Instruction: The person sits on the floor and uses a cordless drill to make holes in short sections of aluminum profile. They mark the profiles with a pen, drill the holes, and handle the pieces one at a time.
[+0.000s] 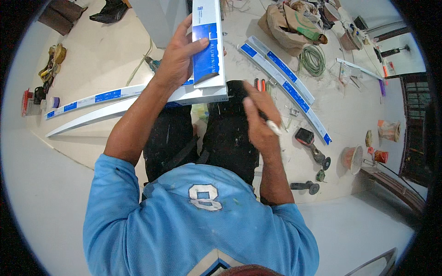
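Observation:
My left hand (177, 57) is wrapped round a white aluminium profile (208, 27) with blue protective film, its thumb lying on the film. This profile points away from me, its near end over the end of another white profile (103, 112) that stretches left from above my thighs. A strip of film has lifted at the near end. To the right, my right hand (262, 119) is closed round a slim object with a dark part and a white end (274, 128); its kind is unclear. That hand is slightly blurred and apart from the profiles.
A blue-striped profile (108, 95) lies to the left, and two more (294, 92) lie on the right-hand floor. An angle grinder (313, 147), a coiled green hose (312, 60), a brown sack (281, 27) and a bucket (352, 159) stand or lie further right.

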`<state>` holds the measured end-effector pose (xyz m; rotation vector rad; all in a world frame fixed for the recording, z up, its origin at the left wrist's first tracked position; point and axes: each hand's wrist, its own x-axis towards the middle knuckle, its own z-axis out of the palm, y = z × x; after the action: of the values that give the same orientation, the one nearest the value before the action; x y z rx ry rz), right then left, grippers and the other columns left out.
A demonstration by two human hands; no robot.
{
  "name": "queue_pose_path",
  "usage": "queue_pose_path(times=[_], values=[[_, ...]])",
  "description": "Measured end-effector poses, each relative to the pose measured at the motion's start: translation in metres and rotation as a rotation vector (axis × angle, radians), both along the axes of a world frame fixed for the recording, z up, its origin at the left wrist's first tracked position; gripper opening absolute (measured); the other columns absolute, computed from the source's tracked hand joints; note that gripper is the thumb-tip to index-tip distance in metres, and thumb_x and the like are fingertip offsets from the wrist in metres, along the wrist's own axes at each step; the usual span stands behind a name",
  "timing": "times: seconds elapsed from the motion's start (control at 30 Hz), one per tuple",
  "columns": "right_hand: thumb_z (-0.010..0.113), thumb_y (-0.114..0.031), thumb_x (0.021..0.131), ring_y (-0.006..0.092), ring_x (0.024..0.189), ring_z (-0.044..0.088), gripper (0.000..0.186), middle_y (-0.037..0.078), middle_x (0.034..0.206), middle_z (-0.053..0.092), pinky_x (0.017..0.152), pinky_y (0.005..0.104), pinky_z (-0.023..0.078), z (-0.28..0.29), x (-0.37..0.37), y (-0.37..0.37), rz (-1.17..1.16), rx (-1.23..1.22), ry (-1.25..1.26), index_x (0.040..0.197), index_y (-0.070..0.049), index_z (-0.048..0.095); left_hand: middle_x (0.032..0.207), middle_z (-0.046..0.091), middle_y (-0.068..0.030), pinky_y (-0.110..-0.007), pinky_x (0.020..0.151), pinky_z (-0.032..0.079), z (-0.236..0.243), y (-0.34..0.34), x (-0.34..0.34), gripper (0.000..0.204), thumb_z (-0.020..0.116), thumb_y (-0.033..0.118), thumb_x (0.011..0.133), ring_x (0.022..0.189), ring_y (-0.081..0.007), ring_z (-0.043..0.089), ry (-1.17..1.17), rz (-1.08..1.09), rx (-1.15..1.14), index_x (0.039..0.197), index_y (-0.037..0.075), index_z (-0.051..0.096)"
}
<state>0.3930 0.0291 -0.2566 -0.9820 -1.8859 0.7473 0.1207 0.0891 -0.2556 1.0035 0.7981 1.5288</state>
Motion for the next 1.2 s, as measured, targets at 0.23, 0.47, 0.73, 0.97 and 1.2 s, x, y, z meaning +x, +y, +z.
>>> queue_pose_path(times=[0.23, 0.47, 0.73, 0.97, 1.2], values=[[0.065, -0.003, 0.105, 0.0229, 0.089, 0.065, 0.041, 0.015, 0.097, 0.069, 0.083, 0.0354, 0.053, 0.006, -0.032, -0.007, 0.115, -0.084, 0.029, 0.145, 0.004, 0.068, 0.137, 0.062, -0.0314, -0.050, 0.095, 0.069, -0.009, 0.002, -0.003, 0.091, 0.074, 0.014, 0.101, 0.113, -0.0416, 0.077, -0.017, 0.019, 0.051, 0.172, 0.006, 0.018], [0.066, -0.004, 0.105, 0.0234, 0.094, 0.066, 0.042, 0.017, 0.102, 0.071, 0.088, 0.0348, 0.053, 0.014, -0.039, -0.021, 0.074, -0.168, 0.000, 0.146, 0.006, 0.066, 0.141, 0.062, -0.0305, -0.049, 0.094, 0.069, -0.015, 0.005, -0.005, 0.089, 0.072, 0.012, 0.103, 0.114, -0.0405, 0.077, -0.017, 0.011, 0.084, 0.173, 0.008, 0.017], [0.060, -0.010, 0.107, 0.0265, 0.103, 0.068, 0.038, 0.022, 0.111, 0.072, 0.095, 0.0357, 0.053, 0.016, -0.033, -0.015, -0.019, 0.248, -0.036, 0.140, 0.008, 0.068, 0.142, 0.063, -0.0270, -0.046, 0.096, 0.069, -0.018, 0.004, -0.006, 0.091, 0.074, 0.012, 0.102, 0.114, -0.0376, 0.078, -0.019, 0.014, 0.052, 0.174, 0.012, 0.018], [0.070, -0.007, 0.100, 0.0200, 0.076, 0.072, 0.021, 0.014, 0.092, 0.075, 0.072, 0.0323, 0.057, 0.001, -0.035, -0.039, -0.122, -0.025, 0.160, 0.119, 0.002, 0.070, 0.144, 0.062, -0.0261, -0.045, 0.096, 0.068, -0.003, -0.002, 0.002, 0.094, 0.076, 0.012, 0.100, 0.114, -0.0336, 0.077, -0.049, -0.017, 0.042, 0.174, 0.011, 0.018], [0.073, -0.005, 0.093, 0.0170, 0.083, 0.071, 0.015, 0.013, 0.094, 0.075, 0.075, 0.0306, 0.056, 0.012, -0.041, -0.011, -0.014, 0.169, 0.038, 0.107, 0.001, 0.073, 0.143, 0.062, -0.0250, -0.041, 0.099, 0.066, -0.005, -0.003, -0.003, 0.094, 0.078, 0.016, 0.099, 0.117, -0.0284, 0.075, -0.023, 0.008, 0.058, 0.173, 0.010, 0.021]])
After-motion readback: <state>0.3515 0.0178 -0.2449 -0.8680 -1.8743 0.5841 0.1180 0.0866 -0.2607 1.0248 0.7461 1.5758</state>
